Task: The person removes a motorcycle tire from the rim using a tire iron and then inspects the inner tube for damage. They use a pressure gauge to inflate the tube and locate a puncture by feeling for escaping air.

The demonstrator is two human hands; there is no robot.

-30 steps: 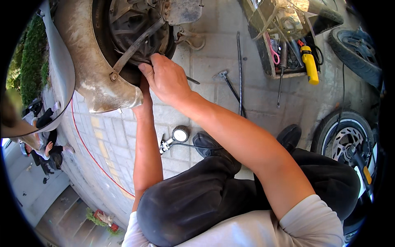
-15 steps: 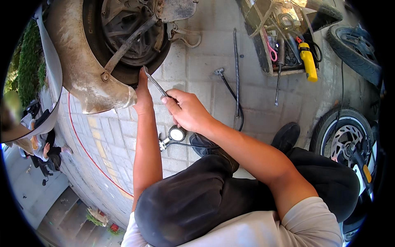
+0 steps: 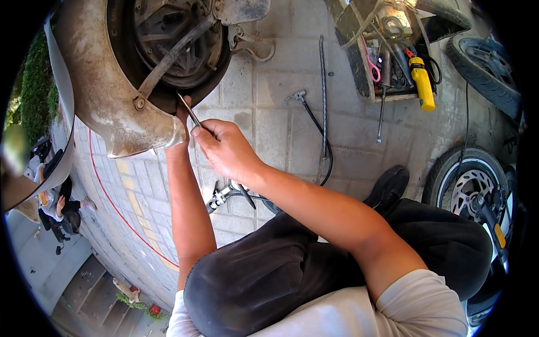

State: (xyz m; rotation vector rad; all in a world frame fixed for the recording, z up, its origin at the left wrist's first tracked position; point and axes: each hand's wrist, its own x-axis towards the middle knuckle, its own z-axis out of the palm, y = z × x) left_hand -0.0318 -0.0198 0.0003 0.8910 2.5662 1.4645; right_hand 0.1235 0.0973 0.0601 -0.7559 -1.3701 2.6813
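Nearest the camera, the right hand (image 3: pixel 224 150) is closed in a pinch around a thin metal rod (image 3: pixel 190 110), thumb and fingers wrapped on its lower end. The rod slants up and left from that grip, and its tip meets the black tyre (image 3: pixel 120 67) of the dirty scooter wheel, just right of the bolt on the mud-caked fender (image 3: pixel 106 106). The left hand (image 3: pixel 181 121) reaches up beneath the rod, pressed to the lower edge of the fender where it meets the tyre; its fingers are mostly hidden behind the right hand and the fender lip, so I cannot tell whether they grip anything or only brace there.

Below and to the right of the wheel, a small pump with a gauge (image 3: pixel 224 194) lies on the paving. Farther right of the wheel lie a long metal bar (image 3: pixel 323 90) and an open toolbox (image 3: pixel 387 56) with a yellow bottle (image 3: pixel 422 84) at its edge.

The risk, as I judge it, is the rod slipping: the tip rests on curved, grimy rubber, and a hard push could send it skidding into the left hand close beside it, or gouging the tyre.
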